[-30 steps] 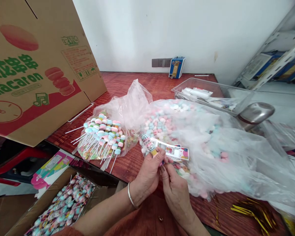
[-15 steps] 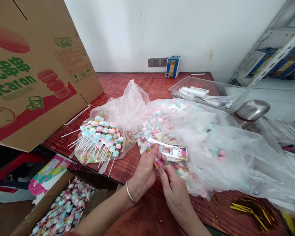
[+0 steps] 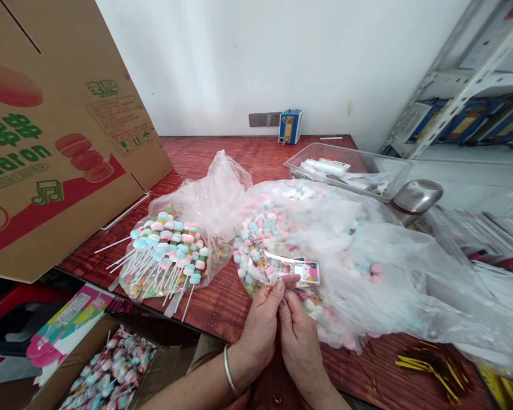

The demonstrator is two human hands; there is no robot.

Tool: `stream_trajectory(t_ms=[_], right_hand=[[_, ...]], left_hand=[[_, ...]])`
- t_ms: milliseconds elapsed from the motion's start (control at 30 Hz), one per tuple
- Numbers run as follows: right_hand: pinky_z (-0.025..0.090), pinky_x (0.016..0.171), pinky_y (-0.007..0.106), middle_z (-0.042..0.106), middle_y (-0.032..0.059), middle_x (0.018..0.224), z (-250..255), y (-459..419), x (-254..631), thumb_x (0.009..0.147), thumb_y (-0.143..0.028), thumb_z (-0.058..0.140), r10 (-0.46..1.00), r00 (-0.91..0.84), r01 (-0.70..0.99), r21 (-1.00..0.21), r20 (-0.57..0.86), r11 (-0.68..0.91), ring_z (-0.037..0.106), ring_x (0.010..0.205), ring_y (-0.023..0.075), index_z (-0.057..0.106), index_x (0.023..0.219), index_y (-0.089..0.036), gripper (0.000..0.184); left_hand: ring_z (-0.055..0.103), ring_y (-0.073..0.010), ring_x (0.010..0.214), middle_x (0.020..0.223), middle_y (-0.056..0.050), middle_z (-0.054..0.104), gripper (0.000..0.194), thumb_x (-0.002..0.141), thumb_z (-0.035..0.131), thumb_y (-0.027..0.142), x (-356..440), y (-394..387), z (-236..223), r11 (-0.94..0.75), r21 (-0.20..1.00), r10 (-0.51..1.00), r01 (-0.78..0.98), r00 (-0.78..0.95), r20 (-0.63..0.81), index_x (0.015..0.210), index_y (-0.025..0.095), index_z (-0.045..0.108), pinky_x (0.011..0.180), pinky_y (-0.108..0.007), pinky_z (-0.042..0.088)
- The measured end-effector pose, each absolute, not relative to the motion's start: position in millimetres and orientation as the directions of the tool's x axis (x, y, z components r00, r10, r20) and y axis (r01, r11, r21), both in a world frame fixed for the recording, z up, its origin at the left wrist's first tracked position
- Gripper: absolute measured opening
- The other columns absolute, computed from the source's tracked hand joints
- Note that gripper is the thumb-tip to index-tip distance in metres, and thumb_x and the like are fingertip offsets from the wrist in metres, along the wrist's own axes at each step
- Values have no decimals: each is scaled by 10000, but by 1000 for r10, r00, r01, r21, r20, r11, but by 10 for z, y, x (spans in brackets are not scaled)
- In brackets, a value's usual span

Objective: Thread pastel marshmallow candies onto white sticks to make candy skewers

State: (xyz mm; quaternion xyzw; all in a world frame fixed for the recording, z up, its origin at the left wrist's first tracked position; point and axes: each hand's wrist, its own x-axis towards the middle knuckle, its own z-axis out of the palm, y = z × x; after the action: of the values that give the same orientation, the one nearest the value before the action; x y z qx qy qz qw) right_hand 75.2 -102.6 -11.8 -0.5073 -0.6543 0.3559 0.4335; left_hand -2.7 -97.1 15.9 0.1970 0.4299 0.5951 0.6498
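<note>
Wrapper (image 3: 259,257): its lower end is at your left fingertips; the rest points away over the big bag's near edge.
Strips (image 3: 311,273): printed, just beyond your fingers.
Fingers: left thumb and fingers clamped on the wrapper; right fingertips together beside them, and you cannot tell whether they grip it too.
Big bag (image 3: 385,296): clear, with pink, white and blue sweets (image 3: 263,221) inside.
Small bag (image 3: 222,177): to your left, coloured gummies inside, candy sticks (image 3: 171,242) lying on top.
Tray (image 3: 395,185): at the back, holding a white tube (image 3: 327,166).
Open box (image 3: 165,367): lower left, with wrapped candies (image 3: 111,370) in it.
Hands: your left (image 3: 260,324) and right (image 3: 300,336) meet in front of you, thumbs up.
</note>
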Motion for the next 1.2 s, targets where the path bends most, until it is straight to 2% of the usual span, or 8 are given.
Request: stream_trajectory(t_ms=[200,433,567,667,767,900,1067,1200], right_hand=[[462,633,256,641,15,749,-79,-1031,819,1010,-360,383,971,-129,361,-903,200,234,598,660,172,621,918,-204,299],[489,897,309,696,80,1131,55,-997,736,997,-394,428,981,-132,158,-973,146,166,636,1052,209,613,1150,-213,301],[490,807,312,681,63,971,43,-953,706,967,-462,474,995,-47,148,-984,93,99,611,888,202,611,1010,-210,290],[443,564,252,568,-20,686,24,-922,683,918,-537,527,999,-21,-92,-995,-41,-43,494,592,138,562,830,-217,334],[263,372,190,337,-128,517,50,-935,693,849,-584,608,932,-279,-469,-815,-230,-342,214,393,66,484,804,-236,372],[173,317,172,211,-164,459,101,-982,767,839,-594,604,730,-648,-451,-664,-215,-596,67,348,38,380,691,-250,435],[311,382,184,359,-113,527,120,-1071,786,898,-514,561,837,-485,-449,-748,-255,-488,250,392,65,505,779,-225,317],[410,543,196,499,-38,779,116,-1187,720,919,-472,555,964,-203,-327,-916,-172,-232,437,612,94,560,886,-226,248]], left_hand=[[636,-201,964,999,-90,720,301,786,748,370,-158,-955,338,139,744,956,-654,-108,-273,1007,166,735,937,-336,455],[640,-180,862,851,-53,714,242,726,798,374,-153,-932,228,99,761,929,-641,-213,-301,847,170,748,864,-303,478],[634,-182,927,957,-64,731,237,780,753,369,-132,-976,169,112,848,948,-518,-200,-248,933,188,765,910,-299,458],[631,-185,973,1025,-64,729,268,824,708,374,-163,-1014,157,95,872,974,-480,-135,-181,1030,211,761,942,-300,442],[649,-179,838,882,-65,734,327,824,698,417,-284,-1022,180,213,826,973,-521,41,-225,1062,201,756,863,-318,478],[659,-197,790,850,-91,738,358,632,859,393,-470,-990,211,327,790,944,-518,225,-242,891,156,790,834,-333,491],[666,-195,747,651,-37,700,256,671,831,364,-480,-986,162,271,840,957,-471,36,-288,821,163,780,830,-347,510],[676,-196,866,832,-60,752,237,687,824,315,-437,-1044,102,207,870,961,-447,-73,-266,863,165,774,886,-327,505]])
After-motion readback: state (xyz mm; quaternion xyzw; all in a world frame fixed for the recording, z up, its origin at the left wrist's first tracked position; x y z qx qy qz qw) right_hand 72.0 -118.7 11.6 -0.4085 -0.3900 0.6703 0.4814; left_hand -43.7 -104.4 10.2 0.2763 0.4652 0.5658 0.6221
